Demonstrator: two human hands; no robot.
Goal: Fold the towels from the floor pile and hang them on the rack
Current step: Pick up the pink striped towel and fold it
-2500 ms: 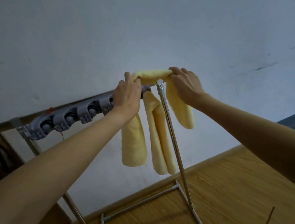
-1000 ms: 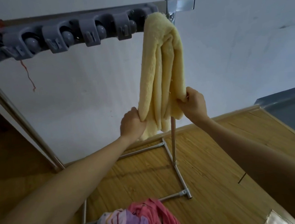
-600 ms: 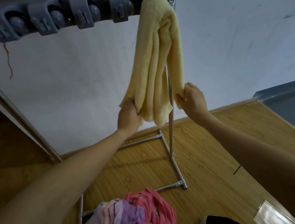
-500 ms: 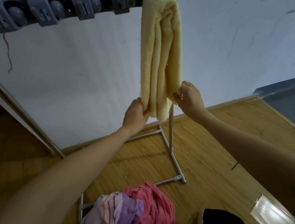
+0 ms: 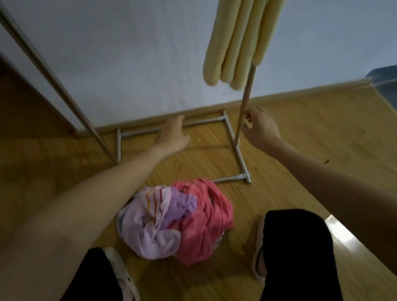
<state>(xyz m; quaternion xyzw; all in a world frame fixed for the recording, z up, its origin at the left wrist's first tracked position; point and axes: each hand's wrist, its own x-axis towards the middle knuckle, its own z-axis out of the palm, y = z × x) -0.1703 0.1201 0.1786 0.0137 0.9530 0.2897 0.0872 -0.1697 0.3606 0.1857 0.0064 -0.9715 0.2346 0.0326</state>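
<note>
A folded yellow towel (image 5: 243, 29) hangs from the rack's top bar, which is out of frame, beside the rack's right upright (image 5: 244, 105). On the floor between my feet lies the pile: a pale purple towel (image 5: 156, 227) and a pink towel (image 5: 205, 223) bunched together. My left hand (image 5: 174, 135) reaches forward, fingers relaxed, holding nothing. My right hand (image 5: 259, 126) hovers right of the upright with loosely curled fingers, also empty. Both hands are well below the yellow towel and apart from it.
The rack's metal base frame (image 5: 239, 155) lies on the wooden floor (image 5: 315, 142) against the white wall (image 5: 131, 46). Its left upright (image 5: 61, 86) slants up at the left. My feet in pale slippers (image 5: 123, 282) flank the pile.
Both hands have let go of the yellow towel's lower end and dropped away from it. My view has tilted down toward the pile and my feet.
</note>
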